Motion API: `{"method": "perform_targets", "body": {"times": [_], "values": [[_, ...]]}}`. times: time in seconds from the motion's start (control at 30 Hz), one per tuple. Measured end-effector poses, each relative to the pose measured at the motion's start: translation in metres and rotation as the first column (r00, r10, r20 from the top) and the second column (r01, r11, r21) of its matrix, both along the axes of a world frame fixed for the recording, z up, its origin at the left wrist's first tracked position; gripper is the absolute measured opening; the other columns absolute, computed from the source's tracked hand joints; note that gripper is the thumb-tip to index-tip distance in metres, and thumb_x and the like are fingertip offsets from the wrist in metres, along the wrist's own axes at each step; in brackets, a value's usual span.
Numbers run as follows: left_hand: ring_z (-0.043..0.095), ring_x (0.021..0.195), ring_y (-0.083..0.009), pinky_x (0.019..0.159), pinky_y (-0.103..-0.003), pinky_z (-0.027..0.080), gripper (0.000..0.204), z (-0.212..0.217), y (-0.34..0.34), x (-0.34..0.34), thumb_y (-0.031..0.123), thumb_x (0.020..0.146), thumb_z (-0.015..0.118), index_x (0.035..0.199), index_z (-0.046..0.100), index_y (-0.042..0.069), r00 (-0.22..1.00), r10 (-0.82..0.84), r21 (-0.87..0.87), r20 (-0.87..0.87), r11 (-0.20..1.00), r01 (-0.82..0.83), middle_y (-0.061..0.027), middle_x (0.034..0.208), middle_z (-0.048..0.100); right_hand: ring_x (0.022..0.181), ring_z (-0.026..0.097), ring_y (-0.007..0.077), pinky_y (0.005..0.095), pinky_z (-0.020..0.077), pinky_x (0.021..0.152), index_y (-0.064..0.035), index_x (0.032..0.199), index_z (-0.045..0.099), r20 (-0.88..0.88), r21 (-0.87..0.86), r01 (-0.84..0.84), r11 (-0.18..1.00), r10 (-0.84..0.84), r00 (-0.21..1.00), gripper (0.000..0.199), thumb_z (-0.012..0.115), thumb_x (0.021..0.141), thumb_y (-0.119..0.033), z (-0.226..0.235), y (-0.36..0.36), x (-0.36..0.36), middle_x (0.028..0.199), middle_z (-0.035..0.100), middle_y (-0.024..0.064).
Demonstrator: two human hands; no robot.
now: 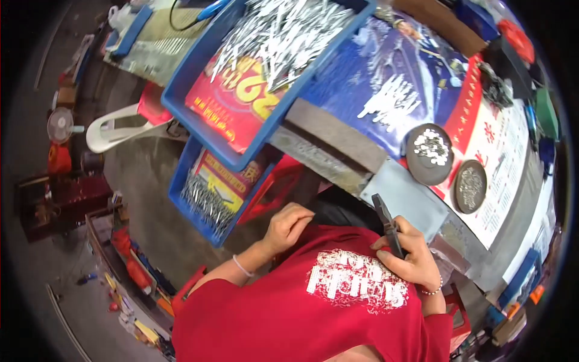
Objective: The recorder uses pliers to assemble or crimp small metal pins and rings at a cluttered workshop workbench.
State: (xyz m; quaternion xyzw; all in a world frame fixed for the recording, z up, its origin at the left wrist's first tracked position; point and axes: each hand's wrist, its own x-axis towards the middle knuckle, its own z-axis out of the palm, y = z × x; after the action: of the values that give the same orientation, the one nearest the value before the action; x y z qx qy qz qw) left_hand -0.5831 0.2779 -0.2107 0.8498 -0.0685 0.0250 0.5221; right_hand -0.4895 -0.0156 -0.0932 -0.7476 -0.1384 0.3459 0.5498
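My right hand (413, 253) is wrapped round a slim dark hand tool (386, 220), held upright in front of my shirt. The tool's exact kind is hard to make out. My left hand (288, 228) is in the air by my lap, its fingers curled in; whatever they may hold is hidden. Beyond the right hand is a grey metal plate (401, 196) at the bench edge. A round dark dish of small white pieces (429, 154) and a smaller dish of small metal parts (470, 186) lie past it.
A large blue tray (175, 99) of slender metal pieces covers the far left of the bench. Below it stands a smaller blue tray (220, 240) of metal parts. A pile of white strips (392, 102) lies on blue sheeting. A dark block (335, 136) lines the bench edge.
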Motion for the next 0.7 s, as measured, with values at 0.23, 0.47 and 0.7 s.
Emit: {"method": "perform_targets", "body": {"times": [0.23,0.47,0.7], "values": [[0.06,0.113,-0.0236,0.098,-0.03,0.045,0.029,-0.132,0.022,-0.152,0.016,0.098,0.055,0.122,0.059,-0.001,0.778,0.373,0.095,-0.506,0.92,-0.379,-0.0142,0.115,0.066,0.08,0.051,0.0204,0.0326,0.0403,0.074,0.0012,0.085,0.07,-0.05,-0.055,0.183,0.982,-0.186,0.981,0.019,0.065,0.073,-0.013,0.005,-0.048,-0.007,0.085,0.049,0.0077],[0.06,0.113,-0.0236,0.098,-0.031,0.045,0.03,-0.212,0.025,-0.135,0.016,0.098,0.056,0.123,0.059,-0.001,0.815,0.252,0.04,-0.521,0.962,-0.272,-0.0144,0.116,0.065,0.082,0.053,0.0193,0.0322,0.0409,0.075,0.0022,0.086,0.07,-0.011,-0.023,0.27,0.963,-0.27,0.963,0.019,0.066,0.074,-0.012,0.021,-0.074,0.007,0.088,0.053,0.0076],[0.06,0.114,-0.0237,0.098,-0.031,0.045,0.031,-0.25,0.03,-0.107,0.016,0.097,0.056,0.124,0.058,-0.001,0.818,0.146,0.033,-0.556,0.987,-0.154,-0.0146,0.116,0.065,0.084,0.053,0.0203,0.0324,0.0406,0.077,0.0035,0.086,0.07,0.011,-0.023,0.291,0.956,-0.291,0.957,0.019,0.067,0.074,-0.011,0.027,-0.091,0.015,0.088,0.052,0.0078]]}}
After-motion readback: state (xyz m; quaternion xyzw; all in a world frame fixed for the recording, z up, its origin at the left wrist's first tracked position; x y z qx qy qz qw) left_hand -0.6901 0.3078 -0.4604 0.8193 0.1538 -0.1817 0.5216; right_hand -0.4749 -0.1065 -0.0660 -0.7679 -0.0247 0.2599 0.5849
